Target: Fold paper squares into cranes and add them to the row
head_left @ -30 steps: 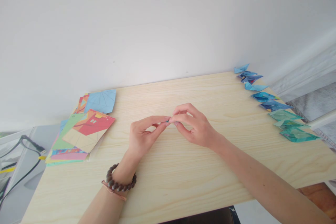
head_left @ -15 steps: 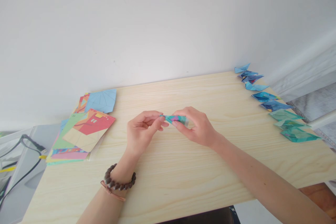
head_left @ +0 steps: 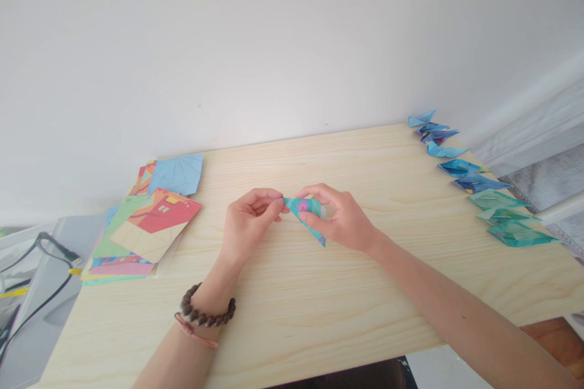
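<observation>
A small folded paper piece (head_left: 305, 213), teal with pink and purple marks, is held just above the middle of the wooden table (head_left: 292, 304). My left hand (head_left: 249, 228), with a bead bracelet on its wrist, pinches the piece's left tip between thumb and forefinger. My right hand (head_left: 340, 219) grips the piece's right side, thumb underneath and fingers curled over the top. One pointed corner of the piece hangs down below my right thumb.
A loose stack of coloured square papers (head_left: 146, 225) lies at the table's left end. Several folded blue and teal paper shapes (head_left: 479, 185) stand in a row along the right edge. Cables (head_left: 31, 279) lie on a grey surface left of the table.
The folded piece, almost hidden between my fingertips a second ago, has been turned and opened out into view. My left hand rose slightly; a pointed corner now hangs down.
</observation>
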`<action>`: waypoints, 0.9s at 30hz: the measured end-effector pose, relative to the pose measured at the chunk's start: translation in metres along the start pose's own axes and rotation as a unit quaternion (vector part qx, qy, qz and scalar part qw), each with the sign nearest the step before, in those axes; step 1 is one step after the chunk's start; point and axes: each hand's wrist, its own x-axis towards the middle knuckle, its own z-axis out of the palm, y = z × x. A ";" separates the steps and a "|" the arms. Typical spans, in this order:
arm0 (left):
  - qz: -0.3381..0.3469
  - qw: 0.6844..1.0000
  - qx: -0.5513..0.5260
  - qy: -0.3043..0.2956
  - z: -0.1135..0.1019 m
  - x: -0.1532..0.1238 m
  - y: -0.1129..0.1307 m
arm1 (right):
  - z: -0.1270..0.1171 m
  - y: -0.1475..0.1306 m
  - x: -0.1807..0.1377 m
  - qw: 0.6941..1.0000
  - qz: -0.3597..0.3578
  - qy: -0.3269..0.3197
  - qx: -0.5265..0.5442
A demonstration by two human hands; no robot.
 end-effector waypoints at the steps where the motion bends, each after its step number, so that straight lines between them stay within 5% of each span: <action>1: -0.005 0.998 0.054 -0.011 -0.003 0.001 -0.001 | 0.000 0.000 0.001 1.000 0.001 -0.015 -0.028; 6: 0.019 0.965 0.258 -0.047 -0.014 0.007 -0.006 | 0.002 0.006 0.002 0.984 -0.037 -0.051 -0.164; 15: 0.075 0.939 0.332 -0.055 -0.014 0.008 -0.009 | 0.004 0.014 0.000 0.967 -0.103 -0.079 -0.221; 27: 0.122 0.911 0.388 -0.065 -0.016 0.009 -0.010 | 0.005 0.013 0.000 0.963 -0.100 -0.098 -0.231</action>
